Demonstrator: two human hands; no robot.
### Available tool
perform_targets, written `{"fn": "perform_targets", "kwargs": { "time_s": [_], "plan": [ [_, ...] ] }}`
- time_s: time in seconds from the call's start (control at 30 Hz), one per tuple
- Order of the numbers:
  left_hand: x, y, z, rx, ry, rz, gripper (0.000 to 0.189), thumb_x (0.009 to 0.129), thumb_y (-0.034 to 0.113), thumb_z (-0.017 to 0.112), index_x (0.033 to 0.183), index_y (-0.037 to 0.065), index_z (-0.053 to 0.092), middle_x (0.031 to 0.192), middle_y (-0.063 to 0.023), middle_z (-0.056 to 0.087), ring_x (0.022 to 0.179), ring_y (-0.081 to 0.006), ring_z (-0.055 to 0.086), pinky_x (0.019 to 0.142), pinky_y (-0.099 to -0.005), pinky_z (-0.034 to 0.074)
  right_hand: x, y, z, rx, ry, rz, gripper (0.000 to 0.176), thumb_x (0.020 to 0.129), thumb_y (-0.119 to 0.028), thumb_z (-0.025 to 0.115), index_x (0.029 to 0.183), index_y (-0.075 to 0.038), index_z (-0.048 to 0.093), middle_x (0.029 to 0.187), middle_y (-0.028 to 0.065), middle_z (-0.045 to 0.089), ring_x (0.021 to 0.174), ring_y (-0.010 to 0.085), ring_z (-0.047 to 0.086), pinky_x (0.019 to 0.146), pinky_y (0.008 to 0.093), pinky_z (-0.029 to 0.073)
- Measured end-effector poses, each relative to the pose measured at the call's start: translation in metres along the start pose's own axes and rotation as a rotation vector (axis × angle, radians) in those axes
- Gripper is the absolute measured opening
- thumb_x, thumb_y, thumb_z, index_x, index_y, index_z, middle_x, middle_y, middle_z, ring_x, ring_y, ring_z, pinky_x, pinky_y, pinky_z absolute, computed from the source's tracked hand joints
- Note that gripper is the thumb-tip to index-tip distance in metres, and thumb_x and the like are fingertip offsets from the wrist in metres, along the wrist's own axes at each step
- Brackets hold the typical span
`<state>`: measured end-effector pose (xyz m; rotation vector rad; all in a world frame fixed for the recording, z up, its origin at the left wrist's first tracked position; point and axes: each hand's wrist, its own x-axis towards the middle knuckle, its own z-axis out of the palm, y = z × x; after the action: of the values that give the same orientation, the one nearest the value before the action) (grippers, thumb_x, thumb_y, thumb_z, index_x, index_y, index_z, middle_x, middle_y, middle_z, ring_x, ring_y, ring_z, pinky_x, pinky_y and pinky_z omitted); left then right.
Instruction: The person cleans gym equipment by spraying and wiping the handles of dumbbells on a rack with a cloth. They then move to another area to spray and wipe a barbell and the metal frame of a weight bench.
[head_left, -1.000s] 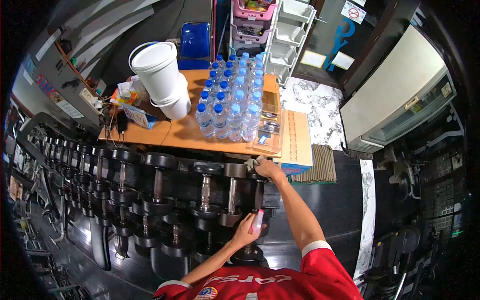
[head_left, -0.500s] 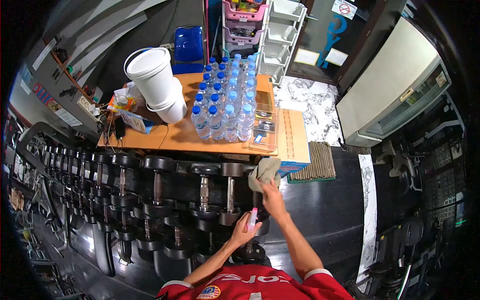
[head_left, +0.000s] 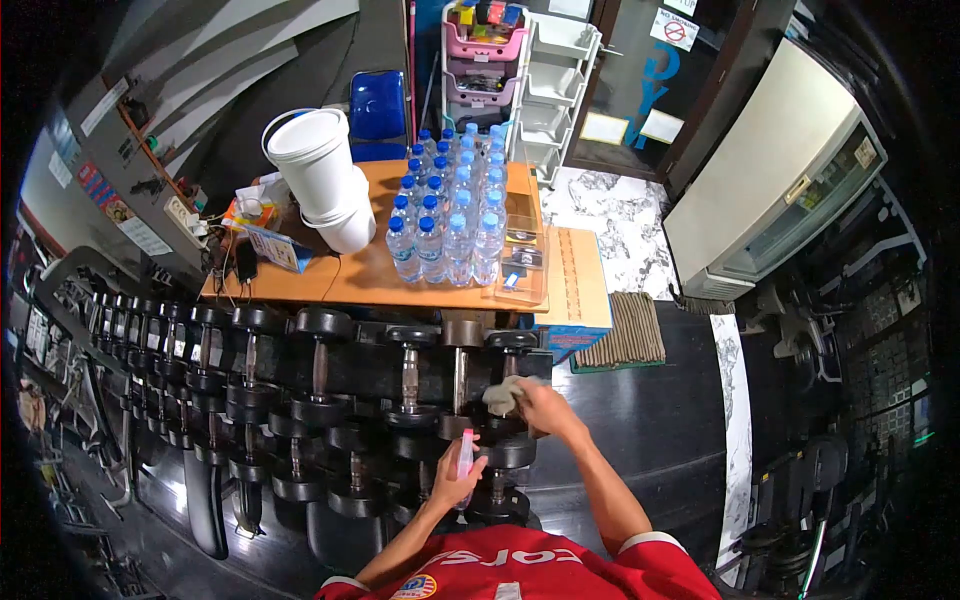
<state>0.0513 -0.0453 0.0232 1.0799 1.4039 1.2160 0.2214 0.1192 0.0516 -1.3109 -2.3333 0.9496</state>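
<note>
My right hand (head_left: 546, 408) grips a crumpled grey-green cloth (head_left: 505, 396) over the rightmost dumbbell (head_left: 513, 341) of the upper rack row. The cloth covers part of that dumbbell's handle. Lower and to the left, my left hand (head_left: 456, 482) is wrapped round a small clear bottle (head_left: 466, 455) with a pink top, held roughly upright. Just above that bottle lies a dumbbell with a silver handle (head_left: 461, 380). More black dumbbells (head_left: 320, 365) line the rack to the left.
Beyond the rack, an orange table (head_left: 390, 292) bears rows of water bottles (head_left: 459, 245), stacked white buckets (head_left: 311, 150) and a clear tray (head_left: 523, 290). A cardboard box (head_left: 575, 275) is at its right end. Farther right are a striped mat (head_left: 630, 330) and a fridge (head_left: 765, 170).
My right hand and the cloth have moved down toward me, uncovering the dumbbell's far end. My left hand has shifted left with the pink-topped bottle. The camera view has shifted slightly.
</note>
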Motion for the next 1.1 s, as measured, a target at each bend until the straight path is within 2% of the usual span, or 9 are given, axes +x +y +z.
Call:
{"fn": "perform_targets", "kwargs": {
  "time_s": [0.2, 0.33, 0.4, 0.57, 0.67, 0.87, 1.0, 1.07, 1.1],
  "plan": [
    [-0.019, -0.01, -0.014, -0.031, 0.015, -0.012, 0.032, 0.083, 0.005, 0.066, 0.112, 0.002, 0.052, 0.108, -0.0059, 0.057, 0.058, -0.0099, 0.058, 0.05, -0.0242, 0.048, 0.018, -0.008, -0.021, 0.265, 0.182, 0.116, 0.025, 0.086, -0.015, 0.058, 0.107, -0.003, 0.053, 0.093, 0.0264, 0.06, 0.095, 0.0448, 0.055, 0.078, 0.0456, 0.046],
    [-0.018, -0.002, -0.017, 0.033, 0.013, 0.012, 0.032, 0.083, 0.005, 0.066, 0.112, 0.002, 0.053, 0.106, -0.0061, 0.057, 0.056, -0.0105, 0.058, 0.049, -0.0244, 0.048, 0.031, 0.02, 0.032, -0.054, 0.386, 0.111, 0.03, 0.083, -0.012, 0.064, 0.108, -0.001, 0.053, 0.102, 0.0228, 0.054, 0.101, 0.0373, 0.049, 0.088, 0.0415, 0.044],
    [-0.018, 0.0, -0.018, 0.061, 0.019, 0.023, 0.033, 0.082, 0.006, 0.066, 0.112, 0.002, 0.053, 0.105, -0.0061, 0.057, 0.056, -0.0106, 0.058, 0.048, -0.0245, 0.047, 0.03, 0.011, 0.045, 0.086, 0.741, 0.243, 0.038, 0.082, -0.011, 0.064, 0.116, 0.0, 0.051, 0.107, 0.0218, 0.052, 0.101, 0.0377, 0.049, 0.09, 0.0421, 0.042],
    [-0.022, -0.009, -0.022, -0.002, 0.076, 0.027, 0.034, 0.083, 0.008, 0.067, 0.113, 0.002, 0.053, 0.102, -0.0059, 0.058, 0.056, -0.0104, 0.058, 0.048, -0.0244, 0.048, 0.015, -0.024, 0.065, -0.293, 0.543, 0.187, 0.058, 0.081, -0.01, 0.064, 0.133, -0.002, 0.039, 0.136, 0.0252, 0.038, 0.124, 0.042, 0.039, 0.1, 0.0426, 0.038],
    [-0.022, -0.009, -0.023, 0.007, 0.037, -0.029, 0.033, 0.083, 0.009, 0.067, 0.112, 0.002, 0.052, 0.102, -0.0059, 0.057, 0.056, -0.0104, 0.058, 0.049, -0.0247, 0.048, 0.021, -0.008, 0.073, -0.226, 0.542, 0.13, 0.066, 0.08, -0.011, 0.064, 0.137, -0.003, 0.033, 0.135, 0.0252, 0.04, 0.122, 0.0415, 0.042, 0.098, 0.0435, 0.041],
    [-0.018, 0.003, -0.019, 0.04, -0.009, -0.014, 0.034, 0.083, 0.009, 0.068, 0.113, 0.002, 0.052, 0.099, -0.0062, 0.056, 0.058, -0.0106, 0.059, 0.049, -0.0249, 0.048, 0.004, 0.017, 0.045, -0.157, 0.384, 0.042, 0.054, 0.077, 0.002, 0.058, 0.128, -0.014, 0.052, 0.125, 0.0166, 0.055, 0.108, 0.0362, 0.055, 0.091, 0.0414, 0.047],
    [-0.022, 0.002, -0.008, 0.011, -0.05, 0.005, 0.034, 0.082, 0.009, 0.068, 0.112, 0.002, 0.052, 0.097, -0.0065, 0.057, 0.058, -0.0105, 0.059, 0.05, -0.025, 0.048, -0.016, 0.02, 0.012, -0.134, -0.006, -0.033, 0.053, 0.075, 0.005, 0.055, 0.123, -0.017, 0.056, 0.127, 0.0135, 0.054, 0.106, 0.0365, 0.056, 0.085, 0.0421, 0.05],
    [-0.02, 0.003, -0.001, 0.028, -0.121, 0.002, 0.033, 0.082, 0.009, 0.068, 0.111, 0.003, 0.053, 0.094, -0.006, 0.058, 0.057, -0.0101, 0.058, 0.051, -0.0257, 0.048, -0.007, 0.016, -0.013, -0.057, -0.382, 0.216, 0.046, 0.076, 0.003, 0.057, 0.119, -0.015, 0.059, 0.12, 0.0168, 0.057, 0.101, 0.0373, 0.058, 0.08, 0.0423, 0.05],
    [-0.019, 0.0, 0.003, -0.002, -0.149, -0.021, 0.031, 0.082, 0.009, 0.069, 0.107, 0.003, 0.053, 0.091, -0.0051, 0.058, 0.057, -0.0096, 0.057, 0.051, -0.0261, 0.048, -0.007, 0.014, -0.018, -0.033, -0.256, 0.168, 0.036, 0.08, -0.006, 0.061, 0.116, -0.011, 0.061, 0.119, 0.0206, 0.057, 0.098, 0.038, 0.059, 0.08, 0.0417, 0.049]
  ]
}}
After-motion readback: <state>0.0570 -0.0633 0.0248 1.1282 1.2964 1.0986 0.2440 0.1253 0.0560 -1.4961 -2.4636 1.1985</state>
